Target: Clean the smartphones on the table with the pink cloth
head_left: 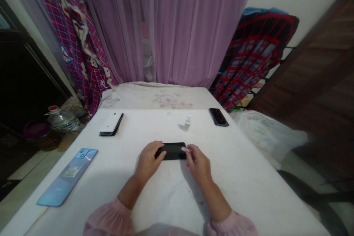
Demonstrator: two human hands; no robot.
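Observation:
A black phone (174, 152) lies sideways on the white-covered table in front of me. Its left end is held by my left hand (149, 158), thumb on the near edge and fingers along the far edge. At the phone's right end, my right hand (199, 162) is closed in a pinch on a small flat pink piece (186, 149), whose tip reaches over the dark surface. Whether that tip touches the phone I cannot tell. Beyond the phone stands a small white-capped bottle (187, 123), upright.
Stacked phones (111, 124) with a white one on top lie at the left. A blue phone back (69, 177) rests near the left edge. More dark phones (219, 117) lie at the right edge. Purple curtains (179, 25) hang behind the table (249, 191).

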